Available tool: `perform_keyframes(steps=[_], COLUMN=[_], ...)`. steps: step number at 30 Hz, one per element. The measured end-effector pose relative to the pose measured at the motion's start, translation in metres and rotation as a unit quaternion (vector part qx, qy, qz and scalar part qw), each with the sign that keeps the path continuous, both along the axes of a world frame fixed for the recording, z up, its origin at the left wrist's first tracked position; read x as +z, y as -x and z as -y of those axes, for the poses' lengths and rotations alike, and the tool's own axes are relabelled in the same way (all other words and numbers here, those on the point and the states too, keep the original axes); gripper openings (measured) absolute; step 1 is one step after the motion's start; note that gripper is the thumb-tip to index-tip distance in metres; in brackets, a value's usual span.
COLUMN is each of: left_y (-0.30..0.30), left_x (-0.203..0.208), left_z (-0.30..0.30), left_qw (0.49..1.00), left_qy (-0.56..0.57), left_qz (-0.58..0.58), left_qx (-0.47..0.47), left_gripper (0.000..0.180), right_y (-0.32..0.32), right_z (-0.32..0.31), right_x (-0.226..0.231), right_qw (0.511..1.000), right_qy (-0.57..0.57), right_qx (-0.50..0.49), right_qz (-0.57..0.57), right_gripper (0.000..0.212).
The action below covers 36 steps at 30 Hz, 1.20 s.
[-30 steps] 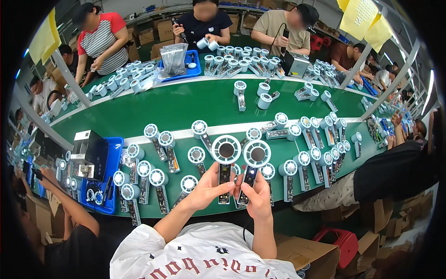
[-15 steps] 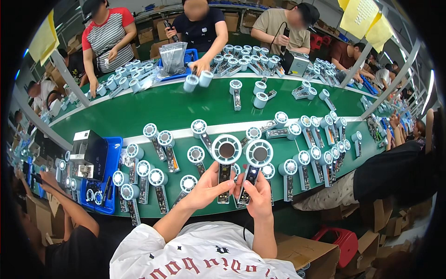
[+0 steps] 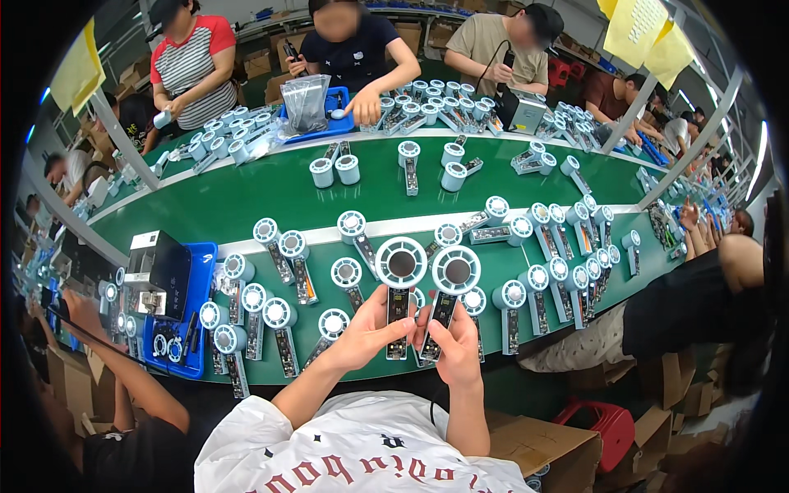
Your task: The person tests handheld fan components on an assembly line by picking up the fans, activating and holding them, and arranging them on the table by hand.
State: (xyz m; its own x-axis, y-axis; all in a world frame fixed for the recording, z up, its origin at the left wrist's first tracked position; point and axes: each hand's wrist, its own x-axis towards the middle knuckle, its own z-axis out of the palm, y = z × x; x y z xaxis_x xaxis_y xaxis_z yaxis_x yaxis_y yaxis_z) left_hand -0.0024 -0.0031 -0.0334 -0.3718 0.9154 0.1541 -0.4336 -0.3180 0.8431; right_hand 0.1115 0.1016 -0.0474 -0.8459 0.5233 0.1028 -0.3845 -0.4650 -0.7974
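In my left hand (image 3: pixel 367 333) is a pale-blue handheld fan unit (image 3: pixel 401 267), its round head up and the dark circuit board in its open handle facing me. My right hand (image 3: pixel 454 341) grips a second fan unit (image 3: pixel 457 273) by the handle, tilted slightly, with the thumb on its board. The two heads are side by side, nearly touching, each with a dark round centre inside a slotted ring. Behind them, partly hidden by my hands, more such units lie on the green table (image 3: pixel 329 376). One unit (image 3: pixel 347 275) lies just left of the held pair.
A blue tray (image 3: pixel 197 366) with a black-and-white box-shaped device (image 3: pixel 156 275) and small parts is at the left. Rows of fan units (image 3: pixel 575 279) lie to the right. Beyond, a green belt (image 3: pixel 246 193) carries several units. Co-workers sit opposite and beside me. A red stool (image 3: pixel 608 435) stands lower right.
My hands and the two units hardly move. Across the belt, a co-worker's hand has let go of two units and drawn back to the blue tray. Units on the belt have shifted slightly left.
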Motion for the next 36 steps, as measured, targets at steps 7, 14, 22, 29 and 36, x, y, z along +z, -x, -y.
perform_keyframes(steps=[7,14,22,29,36], left_y=[0.003,0.005,0.003,0.003,0.003], left_x=[-0.002,-0.002,0.001,-0.001,0.0], left_z=[0.001,0.0,0.0,-0.001,0.001], left_qw=[1.0,1.0,1.0,1.0,1.0], left_qy=[-0.008,-0.01,0.003,-0.012,-0.017], left_qz=[0.006,-0.013,-0.013,-0.011,-0.003], left_qx=[-0.008,-0.026,-0.005,-0.017,-0.024], left_gripper=[0.045,0.044,0.047,0.048,0.05], right_y=[0.0,0.0,0.0,-0.004,-0.003], right_z=[-0.003,-0.003,-0.002,-0.006,-0.007], right_x=[0.0,-0.004,-0.001,-0.009,-0.011], right_qw=[1.0,1.0,1.0,0.999,0.998], right_qy=[0.003,0.006,0.008,0.014,0.019], right_qx=[0.0,0.0,0.0,0.038,0.04], right_qz=[-0.015,-0.01,-0.011,-0.027,-0.033], right_gripper=[0.041,0.04,0.042,0.043,0.043])
